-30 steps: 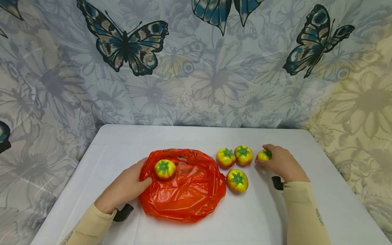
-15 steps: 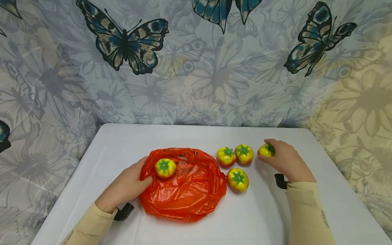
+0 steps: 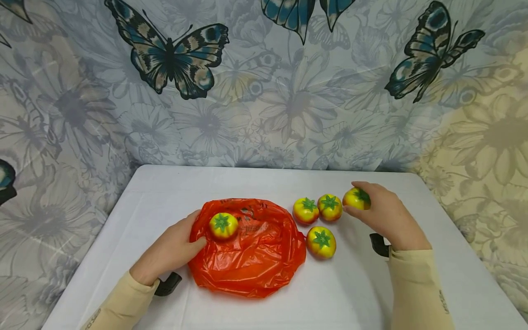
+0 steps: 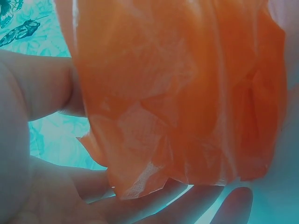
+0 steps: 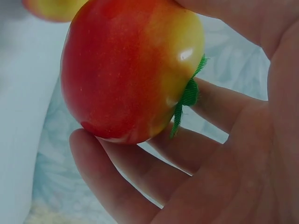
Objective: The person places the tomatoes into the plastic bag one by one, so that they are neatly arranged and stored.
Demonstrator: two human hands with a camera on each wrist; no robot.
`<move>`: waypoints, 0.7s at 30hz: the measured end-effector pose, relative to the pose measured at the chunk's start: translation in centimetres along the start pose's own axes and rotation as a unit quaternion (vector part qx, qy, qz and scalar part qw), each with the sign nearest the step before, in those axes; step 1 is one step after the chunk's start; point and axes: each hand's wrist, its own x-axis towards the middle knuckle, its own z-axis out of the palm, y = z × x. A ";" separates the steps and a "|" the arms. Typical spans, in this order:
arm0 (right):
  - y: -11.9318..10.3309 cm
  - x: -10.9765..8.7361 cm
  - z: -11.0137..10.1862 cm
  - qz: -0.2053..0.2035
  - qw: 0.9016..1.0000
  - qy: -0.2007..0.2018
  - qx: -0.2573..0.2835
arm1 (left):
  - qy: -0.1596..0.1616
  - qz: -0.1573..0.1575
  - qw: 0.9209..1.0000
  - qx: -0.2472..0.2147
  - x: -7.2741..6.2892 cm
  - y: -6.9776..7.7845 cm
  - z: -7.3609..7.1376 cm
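My right hand (image 3: 383, 208) holds an artificial tomato (image 3: 356, 198), red and yellow with a green fabric leaf top, between thumb and fingers. The right wrist view shows this tomato (image 5: 131, 70) tilted, its leaves toward the palm. A red plastic bag (image 3: 255, 261) lies on the white table with a tomato (image 3: 223, 226) on its upper left part. At the bag's left edge my left hand (image 3: 173, 247) grips it, thumb over the plastic. In the left wrist view the bag (image 4: 177, 102) covers parts of the fingers.
Two tomatoes (image 3: 306, 211) (image 3: 329, 207) stand side by side right of the bag, and another tomato (image 3: 321, 243) sits nearer me against the bag's edge. Behind the white table (image 3: 173, 183) hangs a butterfly-and-flower backdrop (image 3: 288, 101).
My right hand has lifted its tomato a little off the table, drifting right and then slightly back left. The left hand and the bag have stayed in place.
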 end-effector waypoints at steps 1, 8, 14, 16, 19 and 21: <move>-0.2 0.0 0.0 -0.003 1.000 0.001 0.001 | 0.001 -0.001 1.000 0.001 0.0 0.0 0.0; -1.6 -0.4 0.0 -0.019 1.000 -0.003 0.017 | 0.001 0.002 1.000 -0.001 0.0 -0.2 -0.1; -3.1 -0.7 0.4 -0.038 0.999 0.001 0.029 | 0.005 0.002 1.000 -0.004 0.0 -0.2 0.1; -3.9 -0.7 0.7 -0.051 0.998 0.001 0.033 | 0.005 -0.001 1.000 -0.003 0.0 -0.2 0.1; -5.3 -0.5 1.0 -0.067 0.997 0.007 0.033 | 0.005 -0.003 1.000 -0.003 -0.1 -0.2 0.1; -6.3 -0.4 1.2 -0.073 0.997 0.007 0.033 | 0.005 -0.002 1.000 -0.003 0.0 -0.1 0.1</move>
